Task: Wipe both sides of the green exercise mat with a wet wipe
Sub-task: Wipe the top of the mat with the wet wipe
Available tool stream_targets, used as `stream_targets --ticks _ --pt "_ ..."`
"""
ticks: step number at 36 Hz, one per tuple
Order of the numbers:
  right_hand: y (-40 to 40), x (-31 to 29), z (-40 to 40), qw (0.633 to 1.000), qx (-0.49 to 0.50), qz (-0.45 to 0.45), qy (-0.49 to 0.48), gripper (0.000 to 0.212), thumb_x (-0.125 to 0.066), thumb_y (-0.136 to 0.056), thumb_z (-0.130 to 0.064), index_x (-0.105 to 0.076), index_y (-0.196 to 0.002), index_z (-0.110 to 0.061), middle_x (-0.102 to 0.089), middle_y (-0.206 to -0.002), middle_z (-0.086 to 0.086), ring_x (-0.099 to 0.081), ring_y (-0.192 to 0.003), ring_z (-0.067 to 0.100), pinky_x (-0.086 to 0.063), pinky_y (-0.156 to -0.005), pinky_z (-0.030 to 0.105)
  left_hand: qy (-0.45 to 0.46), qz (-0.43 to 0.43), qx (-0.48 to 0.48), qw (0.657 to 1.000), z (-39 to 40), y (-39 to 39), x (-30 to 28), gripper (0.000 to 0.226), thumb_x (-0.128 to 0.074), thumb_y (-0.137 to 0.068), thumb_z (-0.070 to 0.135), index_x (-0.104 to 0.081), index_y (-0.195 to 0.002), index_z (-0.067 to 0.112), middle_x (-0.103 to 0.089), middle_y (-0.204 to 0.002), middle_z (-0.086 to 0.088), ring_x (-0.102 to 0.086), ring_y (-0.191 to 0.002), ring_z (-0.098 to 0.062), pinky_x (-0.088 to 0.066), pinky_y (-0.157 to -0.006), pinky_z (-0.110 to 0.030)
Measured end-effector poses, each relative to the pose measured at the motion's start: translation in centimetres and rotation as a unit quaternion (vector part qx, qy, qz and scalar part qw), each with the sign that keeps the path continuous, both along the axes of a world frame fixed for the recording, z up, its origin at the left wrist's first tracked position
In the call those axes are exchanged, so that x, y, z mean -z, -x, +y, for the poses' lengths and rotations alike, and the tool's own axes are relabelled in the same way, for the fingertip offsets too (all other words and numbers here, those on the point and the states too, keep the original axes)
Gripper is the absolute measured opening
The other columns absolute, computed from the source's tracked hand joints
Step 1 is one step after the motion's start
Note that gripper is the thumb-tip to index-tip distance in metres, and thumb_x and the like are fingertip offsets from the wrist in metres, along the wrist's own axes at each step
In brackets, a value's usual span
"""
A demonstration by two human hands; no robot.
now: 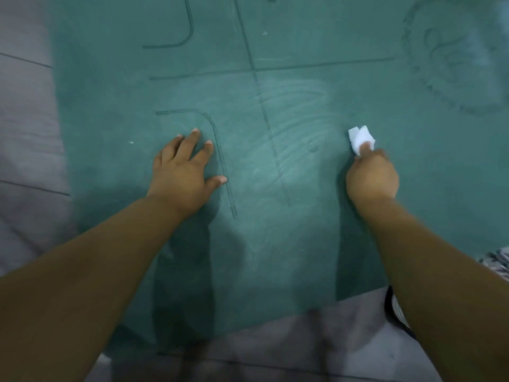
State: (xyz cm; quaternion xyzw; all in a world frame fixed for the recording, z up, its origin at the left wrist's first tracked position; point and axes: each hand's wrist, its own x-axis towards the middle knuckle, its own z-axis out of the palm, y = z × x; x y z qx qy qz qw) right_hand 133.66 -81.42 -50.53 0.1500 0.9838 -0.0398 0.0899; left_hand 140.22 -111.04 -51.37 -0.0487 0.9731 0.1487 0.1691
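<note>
The mat [275, 244] lies flat on the floor [24, 133] and fills most of the view, its left edge and near edge showing while the far and right parts run out of frame. Dark lines are marked on it: a long line running near to far crossed by one running left to right, and two curved corner lines on the left. A round emblem [454, 59] at the far right is blurred and partly cut off; what it depicts cannot be made out. Pale arcing streaks sit on the mat between the two hands, just beyond them. The grey floor shows at the left and along the near edge, with thin seams across it.

The left hand [184, 172] lies palm down on the mat, fingers straight and spread, thumb out to the right touching a curved line. The right hand [371, 177] is curled round the wipe [360, 139], pinching it against the mat, well apart from the left hand. The white wipe sticks out past the fingertips on the far side; the rest of it is hidden in the fist.

At the right edge, a patterned cloth [495, 263] is cut off by the frame, and a black strap [389, 307] shows beside the right forearm.
</note>
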Motion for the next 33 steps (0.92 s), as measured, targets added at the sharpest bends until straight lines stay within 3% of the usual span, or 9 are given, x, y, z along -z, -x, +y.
stream_targets --ticks 5,10,12,15,18,20,23,29,33 --pt "-8.1 1.4 -5.1 0.942 -0.323 0.079 0.042 0.049 -0.037 -0.077 -0.015 -0.060 -0.118 -0.002 -0.067 -0.095 0.017 -0.058 -0.045 0.030 -0.038 -0.034 0.026 0.005 -0.013 -0.001 1.000 0.2 0.0 -0.2 0.074 -0.047 -0.088 0.058 -0.020 -0.150 0.027 -0.002 -0.159 0.003 -0.003 -0.145 -0.025 -0.009 -0.115 -0.042" --pt "-11.1 0.1 -2.7 0.791 -0.608 0.010 0.073 0.047 -0.038 -0.077 -0.025 -0.069 -0.110 -0.012 -0.065 -0.078 0.005 -0.050 -0.036 0.023 -0.029 -0.032 0.018 0.030 -0.054 0.016 0.998 0.3 0.0 -1.0 0.075 -0.047 -0.090 0.056 -0.015 -0.151 0.026 0.002 -0.159 0.003 -0.002 -0.145 -0.025 -0.009 -0.116 -0.042" --pt "-8.4 -0.4 -0.6 0.841 -0.541 -0.010 0.030 0.046 -0.040 -0.080 -0.023 -0.055 -0.123 -0.017 -0.063 -0.085 0.008 -0.057 -0.043 0.026 -0.039 -0.036 0.025 0.035 -0.071 0.021 0.997 0.5 -0.5 -1.6 0.075 -0.049 -0.091 0.053 -0.014 -0.151 0.025 0.001 -0.159 0.003 -0.003 -0.144 -0.026 -0.011 -0.116 -0.042" --pt "-4.4 -1.1 2.8 0.980 -0.192 -0.026 -0.046 0.047 -0.039 -0.092 -0.013 -0.040 -0.138 -0.019 -0.054 -0.116 0.017 -0.061 -0.095 0.038 -0.049 -0.075 0.042 0.046 -0.087 0.029 0.995 1.0 -1.8 -2.1 0.075 -0.050 -0.091 0.051 -0.014 -0.151 0.024 0.000 -0.159 0.002 -0.004 -0.144 -0.026 -0.014 -0.115 -0.042" --pt "-4.6 -1.7 3.6 0.997 0.067 -0.040 0.015 0.043 -0.038 -0.091 -0.008 -0.043 -0.134 -0.012 -0.050 -0.122 0.023 -0.053 -0.108 0.041 -0.043 -0.091 0.044 0.048 -0.093 0.029 0.994 1.6 -3.3 -2.2 0.075 -0.051 -0.091 0.050 -0.014 -0.151 0.024 0.001 -0.159 0.002 -0.005 -0.143 -0.027 -0.016 -0.115 -0.041" --pt "-7.0 -0.8 1.3 0.998 0.028 -0.048 0.013 0.047 -0.039 -0.091 -0.008 -0.038 -0.138 -0.008 -0.047 -0.127 0.021 -0.056 -0.104 0.041 -0.045 -0.086 0.043 0.045 -0.091 0.027 0.994 2.1 -4.3 -2.1 0.075 -0.052 -0.090 0.049 -0.016 -0.151 0.024 0.001 -0.159 0.001 -0.006 -0.143 -0.028 -0.016 -0.115 -0.041" --pt "-11.9 0.7 -2.7 0.971 -0.234 0.036 0.027 0.050 -0.039 -0.076 -0.011 -0.060 -0.120 -0.001 -0.065 -0.097 0.016 -0.062 -0.053 0.033 -0.044 -0.041 0.031 0.046 -0.089 0.030 0.995 2.8 -5.6 -1.9 0.077 -0.055 -0.088 0.050 -0.017 -0.150 0.024 0.000 -0.159 0.000 -0.007 -0.143 -0.030 -0.016 -0.116 -0.041" --pt "-17.8 -0.3 -1.3 0.769 -0.631 -0.006 0.102 0.044 -0.037 -0.076 -0.028 -0.062 -0.110 -0.019 -0.067 -0.077 0.001 -0.053 -0.038 0.024 -0.032 -0.033 0.017 0.035 -0.104 0.027 0.994 3.4 -7.9 -1.9 0.081 -0.060 -0.086 0.049 -0.016 -0.151 0.026 0.001 -0.159 0.000 -0.006 -0.143 -0.030 -0.017 -0.117 -0.042" --pt "-13.1 -1.3 2.3 0.904 -0.428 0.003 0.023 0.045 -0.040 -0.083 -0.018 -0.058 -0.124 -0.020 -0.067 -0.101 0.009 -0.068 -0.065 0.027 -0.048 -0.046 0.029 0.030 -0.114 0.031 0.993 3.3 -9.0 -2.0 0.080 -0.060 -0.087 0.047 -0.015 -0.151 0.027 0.003 -0.159 0.001 -0.004 -0.143 -0.030 -0.016 -0.117 -0.041"
